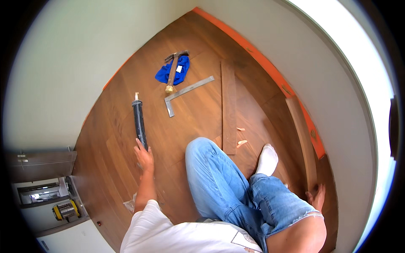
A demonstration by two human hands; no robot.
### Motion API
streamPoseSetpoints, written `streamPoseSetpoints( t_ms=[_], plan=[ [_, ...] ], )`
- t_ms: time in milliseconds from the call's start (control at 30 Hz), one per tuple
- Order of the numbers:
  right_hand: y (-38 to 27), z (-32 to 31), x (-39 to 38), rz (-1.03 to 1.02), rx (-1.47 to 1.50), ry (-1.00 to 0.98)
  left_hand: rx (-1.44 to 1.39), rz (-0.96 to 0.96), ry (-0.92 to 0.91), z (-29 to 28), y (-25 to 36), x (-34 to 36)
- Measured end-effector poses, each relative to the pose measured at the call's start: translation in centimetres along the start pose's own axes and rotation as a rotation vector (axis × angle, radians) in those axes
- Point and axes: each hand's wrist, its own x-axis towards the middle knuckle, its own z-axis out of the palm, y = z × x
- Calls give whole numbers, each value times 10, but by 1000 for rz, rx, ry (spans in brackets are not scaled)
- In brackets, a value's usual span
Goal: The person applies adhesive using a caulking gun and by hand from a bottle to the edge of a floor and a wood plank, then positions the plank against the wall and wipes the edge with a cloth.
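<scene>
Black caulk gun (139,122) flat on floor; plank (304,141) by wall.

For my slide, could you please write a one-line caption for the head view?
Seated on a wood floor, left hand on a black caulking gun, right hand on a loose plank.

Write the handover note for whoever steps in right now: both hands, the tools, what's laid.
Left hand: on the floor at the caulk gun's near end, grip unclear.
Right hand: on the plank by the right wall.
Hammer on blue cloth; steel square beside them; loose board mid-floor, wood chips near it.
Floor mostly laid; wall plank not seated.
</scene>
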Motion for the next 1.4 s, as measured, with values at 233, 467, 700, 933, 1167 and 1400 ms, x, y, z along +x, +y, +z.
streamPoseSetpoints(
  t_ms=[233, 467, 700, 933, 1167, 1400],
  plan=[
    [-40, -1, 28, -113, -25, 3, -81, 61, 37, 31, -15, 7],
    [-101, -35, 46, -127, 10, -80, -74, 4, -23, 53, -17, 6],
    [-135, -23, 97, -145, 9, -75, -39, -13, -17, 56, -22, 3],
    [-160, -10, 107, -192, 23, -79, -123, -18, -76, 50, -20, 7],
    [-161, -1, 104, -199, -2, -96, -143, -41, -109, 36, -25, 1],
    [-107, 26, 99, -142, -146, -150, -98, -19, -78, 43, -22, 5]
  ],
)
